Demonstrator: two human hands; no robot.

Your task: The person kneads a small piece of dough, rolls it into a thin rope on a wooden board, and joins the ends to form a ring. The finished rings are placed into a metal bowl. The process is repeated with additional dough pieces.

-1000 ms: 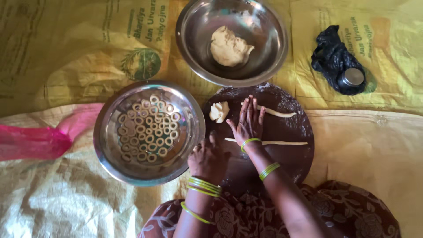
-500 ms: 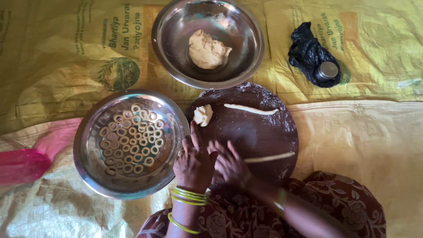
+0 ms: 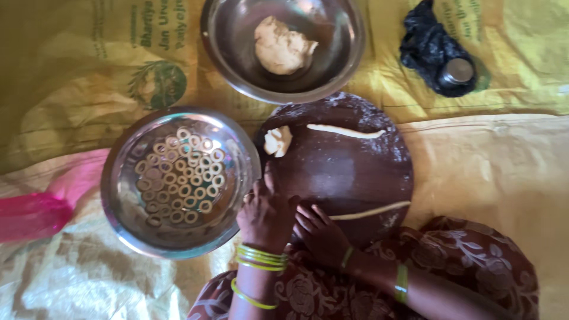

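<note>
A round dark wooden board [image 3: 349,172] lies in front of me. On it are a thin dough rope [image 3: 370,210] near me, a shorter rope [image 3: 347,131] at the far side, and a small dough lump [image 3: 277,141]. My left hand [image 3: 267,216] rests at the board's near-left edge with its back up and fingers curled; what is under it is hidden. My right hand [image 3: 320,234] sits close beside it, fingertips on the left end of the near rope. Both wrists wear green bangles.
A steel bowl [image 3: 127,219] with several small dough rings sits left of the board. Another steel bowl [image 3: 338,65] with a dough ball [image 3: 283,47] stands beyond it. A black bag [image 3: 430,41] with a small steel cup [image 3: 457,71] lies far right, pink plastic [image 3: 29,216] far left.
My right hand has drawn back from the middle of the board to its near edge, next to my left hand. The near rope now lies uncovered on the board.
</note>
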